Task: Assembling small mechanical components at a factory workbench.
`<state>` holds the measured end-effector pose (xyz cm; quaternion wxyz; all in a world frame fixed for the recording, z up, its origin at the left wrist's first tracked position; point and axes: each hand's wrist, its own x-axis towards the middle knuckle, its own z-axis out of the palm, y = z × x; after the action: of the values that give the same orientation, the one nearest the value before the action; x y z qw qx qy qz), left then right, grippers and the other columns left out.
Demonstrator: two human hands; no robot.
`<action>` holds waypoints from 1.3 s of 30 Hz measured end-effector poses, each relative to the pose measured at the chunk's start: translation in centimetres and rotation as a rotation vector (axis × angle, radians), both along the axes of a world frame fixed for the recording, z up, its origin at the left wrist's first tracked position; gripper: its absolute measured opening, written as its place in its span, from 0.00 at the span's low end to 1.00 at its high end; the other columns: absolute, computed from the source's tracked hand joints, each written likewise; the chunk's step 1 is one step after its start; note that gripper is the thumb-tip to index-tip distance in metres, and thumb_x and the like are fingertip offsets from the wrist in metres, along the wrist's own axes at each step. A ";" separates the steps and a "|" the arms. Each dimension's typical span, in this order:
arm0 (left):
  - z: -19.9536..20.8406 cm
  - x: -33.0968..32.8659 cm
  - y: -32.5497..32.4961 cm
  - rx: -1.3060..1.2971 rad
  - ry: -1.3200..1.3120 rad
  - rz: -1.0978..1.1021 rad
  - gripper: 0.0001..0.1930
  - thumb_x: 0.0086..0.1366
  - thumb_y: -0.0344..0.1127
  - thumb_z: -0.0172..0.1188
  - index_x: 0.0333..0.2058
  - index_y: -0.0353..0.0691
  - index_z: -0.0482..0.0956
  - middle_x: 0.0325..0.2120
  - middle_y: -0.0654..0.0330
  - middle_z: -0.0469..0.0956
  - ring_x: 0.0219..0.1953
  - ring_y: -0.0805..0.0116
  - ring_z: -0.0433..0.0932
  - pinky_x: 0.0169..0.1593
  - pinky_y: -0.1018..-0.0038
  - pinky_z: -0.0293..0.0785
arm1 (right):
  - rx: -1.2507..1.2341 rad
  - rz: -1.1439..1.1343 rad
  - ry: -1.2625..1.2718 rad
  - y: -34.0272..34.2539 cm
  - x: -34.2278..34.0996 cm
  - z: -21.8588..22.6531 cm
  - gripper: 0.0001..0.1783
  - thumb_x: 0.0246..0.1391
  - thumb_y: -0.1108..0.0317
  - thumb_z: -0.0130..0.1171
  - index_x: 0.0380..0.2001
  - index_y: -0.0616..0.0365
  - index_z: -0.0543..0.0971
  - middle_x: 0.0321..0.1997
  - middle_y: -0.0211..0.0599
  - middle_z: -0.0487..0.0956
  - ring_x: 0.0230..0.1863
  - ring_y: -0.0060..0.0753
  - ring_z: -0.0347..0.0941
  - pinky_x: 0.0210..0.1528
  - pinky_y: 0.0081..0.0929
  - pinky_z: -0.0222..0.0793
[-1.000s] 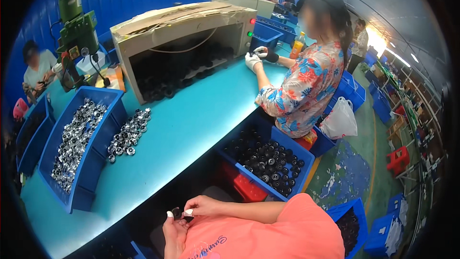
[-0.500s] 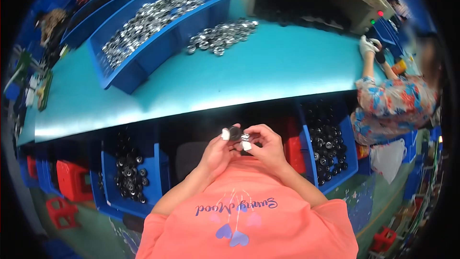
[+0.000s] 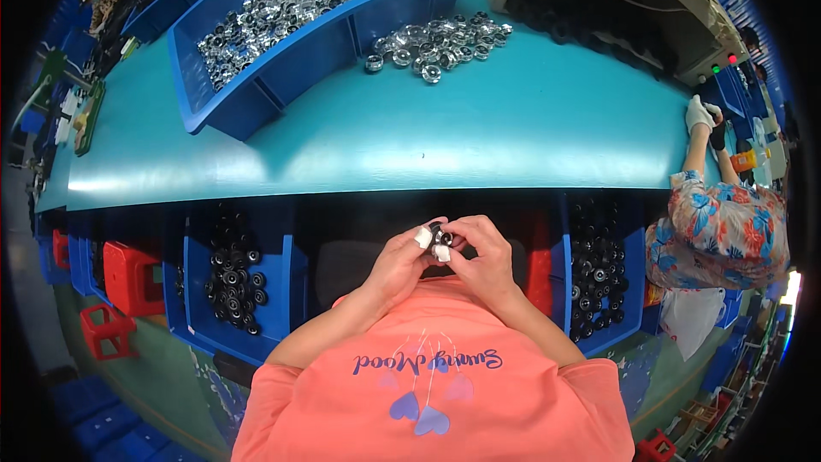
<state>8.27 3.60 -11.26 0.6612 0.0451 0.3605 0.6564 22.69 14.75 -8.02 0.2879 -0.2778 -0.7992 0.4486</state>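
Note:
Close to my chest, just below the table edge, both hands hold small round parts together. My left hand (image 3: 396,263) is closed around a black wheel-like piece (image 3: 436,228), with white wrapping on a fingertip. My right hand (image 3: 486,258) pinches at a shiny clear-and-black wheel (image 3: 445,239) against it; white wrapping shows on its thumb. The fingers partly cover both pieces, so I cannot tell whether they are joined. Small clear wheels with black centres (image 3: 445,44) lie in a loose pile on the teal table (image 3: 410,141).
A long blue bin (image 3: 318,58) of similar wheels stands on the table. Blue bins with black wheels sit below at left (image 3: 289,278) and right (image 3: 566,278). A machine housing (image 3: 701,30) stands at the back right; a gloved co-worker (image 3: 718,222) works beside it. Red stools (image 3: 132,278) stand left.
The black piece and the shiny wheel have come closer together between my fingers, and my hands have turned slightly. The view has shifted, so the table things sit higher and further right.

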 end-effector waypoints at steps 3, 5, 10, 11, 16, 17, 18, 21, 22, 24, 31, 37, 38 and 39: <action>-0.6 -0.1 0.1 -0.001 0.052 0.012 0.23 0.80 0.41 0.54 0.66 0.34 0.73 0.56 0.56 0.79 0.57 0.64 0.79 0.60 0.66 0.77 | 0.025 0.001 0.006 0.1 -0.4 -0.4 0.18 0.48 0.79 0.72 0.45 0.58 0.84 0.44 0.36 0.81 0.34 0.27 0.81 0.35 0.25 0.80; -0.8 -0.2 0.2 0.004 0.077 0.014 0.22 0.79 0.38 0.55 0.66 0.33 0.72 0.55 0.56 0.79 0.57 0.65 0.79 0.60 0.66 0.77 | 0.059 0.007 -0.005 0.2 -0.6 -0.3 0.18 0.48 0.79 0.72 0.45 0.58 0.84 0.44 0.36 0.81 0.34 0.29 0.81 0.35 0.25 0.80; -0.6 0.2 0.6 -0.006 0.315 -0.013 0.21 0.77 0.32 0.58 0.65 0.34 0.73 0.51 0.57 0.81 0.53 0.69 0.80 0.57 0.70 0.77 | 0.195 0.025 -0.018 0.7 -0.4 -0.6 0.18 0.48 0.80 0.70 0.44 0.57 0.85 0.43 0.37 0.81 0.35 0.32 0.82 0.36 0.28 0.81; 0.1 0.0 0.7 -0.021 0.373 -0.035 0.21 0.77 0.31 0.59 0.65 0.34 0.73 0.50 0.57 0.81 0.51 0.70 0.80 0.57 0.71 0.77 | 0.214 0.030 -0.016 0.7 -0.5 -0.6 0.18 0.48 0.80 0.70 0.44 0.57 0.85 0.43 0.37 0.81 0.36 0.33 0.82 0.36 0.28 0.81; -0.1 0.1 1.0 0.028 0.495 0.030 0.22 0.76 0.31 0.59 0.66 0.35 0.71 0.46 0.59 0.81 0.46 0.72 0.80 0.54 0.72 0.77 | -0.024 0.027 -0.013 0.6 -0.6 1.0 0.19 0.46 0.81 0.70 0.45 0.58 0.84 0.42 0.39 0.81 0.39 0.39 0.83 0.39 0.31 0.81; -0.2 0.0 1.0 0.030 0.470 0.036 0.22 0.76 0.31 0.59 0.66 0.35 0.71 0.46 0.59 0.81 0.46 0.72 0.80 0.53 0.72 0.77 | -0.062 0.023 -0.009 0.6 -0.6 1.1 0.20 0.46 0.81 0.70 0.45 0.58 0.84 0.42 0.39 0.81 0.39 0.40 0.83 0.40 0.31 0.81; -0.2 -0.1 0.9 0.036 0.445 0.033 0.22 0.76 0.31 0.59 0.66 0.35 0.71 0.46 0.59 0.81 0.46 0.73 0.79 0.53 0.73 0.77 | -0.037 0.026 -0.003 0.5 -0.6 1.0 0.20 0.46 0.81 0.71 0.45 0.58 0.84 0.42 0.39 0.81 0.39 0.40 0.83 0.40 0.31 0.81; -0.1 -0.4 0.7 0.059 0.370 0.005 0.22 0.76 0.30 0.59 0.65 0.35 0.71 0.45 0.60 0.81 0.45 0.74 0.79 0.51 0.73 0.77 | 0.142 0.032 -0.001 0.8 -0.4 0.2 0.19 0.46 0.80 0.71 0.45 0.58 0.84 0.41 0.38 0.81 0.38 0.37 0.83 0.39 0.30 0.82; 0.2 -0.2 0.8 0.051 0.383 0.023 0.22 0.76 0.30 0.59 0.65 0.35 0.71 0.45 0.60 0.81 0.45 0.74 0.79 0.51 0.73 0.77 | 0.190 0.035 0.001 0.8 -0.5 0.0 0.20 0.46 0.81 0.72 0.45 0.58 0.84 0.41 0.38 0.81 0.37 0.35 0.83 0.38 0.28 0.82; 1.0 0.1 0.9 0.039 0.413 0.057 0.21 0.76 0.30 0.59 0.65 0.35 0.72 0.45 0.60 0.81 0.45 0.74 0.79 0.51 0.74 0.77 | 0.257 0.043 0.009 0.8 -0.5 -0.4 0.20 0.45 0.82 0.72 0.44 0.58 0.85 0.41 0.38 0.81 0.35 0.32 0.83 0.35 0.25 0.81; 0.6 -0.2 0.6 0.099 0.531 0.173 0.19 0.76 0.31 0.60 0.62 0.37 0.74 0.44 0.62 0.80 0.42 0.76 0.78 0.47 0.76 0.77 | -0.181 0.039 0.081 0.4 -0.9 0.2 0.20 0.50 0.79 0.72 0.48 0.61 0.84 0.45 0.38 0.80 0.41 0.28 0.81 0.41 0.24 0.81; 1.6 -0.4 0.0 0.116 0.635 0.184 0.16 0.76 0.33 0.60 0.59 0.37 0.77 0.41 0.65 0.78 0.39 0.78 0.76 0.43 0.78 0.77 | -0.508 0.130 0.125 0.8 -0.7 -1.6 0.20 0.56 0.76 0.71 0.52 0.61 0.84 0.49 0.38 0.81 0.46 0.29 0.81 0.46 0.23 0.79; 1.5 -0.4 -0.1 0.117 0.669 0.183 0.15 0.76 0.33 0.60 0.58 0.37 0.77 0.41 0.65 0.78 0.39 0.78 0.76 0.42 0.78 0.77 | -0.451 0.133 0.119 0.7 -0.8 -1.6 0.19 0.55 0.76 0.71 0.51 0.61 0.85 0.48 0.39 0.82 0.46 0.30 0.81 0.46 0.25 0.79; 1.4 -0.3 -0.1 0.119 0.704 0.183 0.15 0.76 0.33 0.60 0.58 0.37 0.77 0.41 0.65 0.78 0.39 0.78 0.76 0.42 0.78 0.76 | -0.394 0.133 0.114 0.7 -0.8 -1.6 0.17 0.55 0.75 0.71 0.50 0.61 0.86 0.47 0.39 0.84 0.46 0.32 0.81 0.47 0.26 0.79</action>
<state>7.93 3.49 -9.83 0.4314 0.2739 0.5298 0.6769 21.90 15.40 -9.59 0.2424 -0.2495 -0.6952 0.6291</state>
